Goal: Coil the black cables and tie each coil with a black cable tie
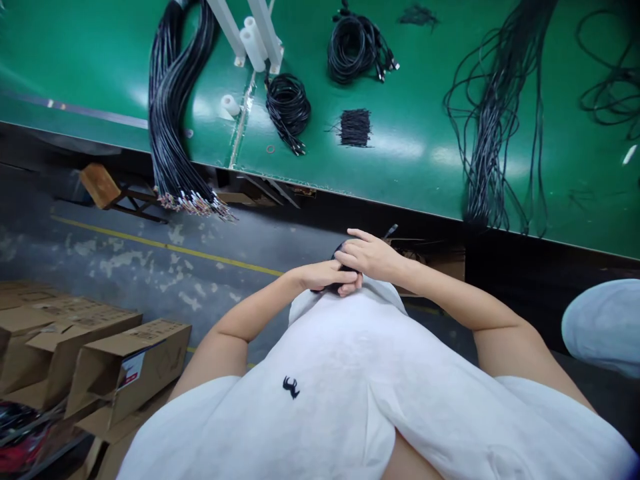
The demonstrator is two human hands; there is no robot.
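Note:
Close to my body, below the table edge, both hands meet around a small black cable coil (338, 251), mostly hidden by my fingers. My left hand (327, 275) wraps it from the left, fingers curled. Over its top lies my right hand (374, 257), with some fingers bent onto the cable and one finger stretched out. A cable plug (391, 231) sticks out beyond the right hand. On the green table (410, 170) ahead are two coiled black cables, one nearer (287, 110) and one farther (353, 50), plus a stack of short black ties (355, 127).
A thick black wire bundle (173, 100) overhangs the table edge at left; loose black cables (500, 120) spread at right. White rolls (254, 43) stand by a white metal frame (267, 33). Cardboard boxes (145, 360) sit lower left. A pale rounded thing (605, 327) is at far right.

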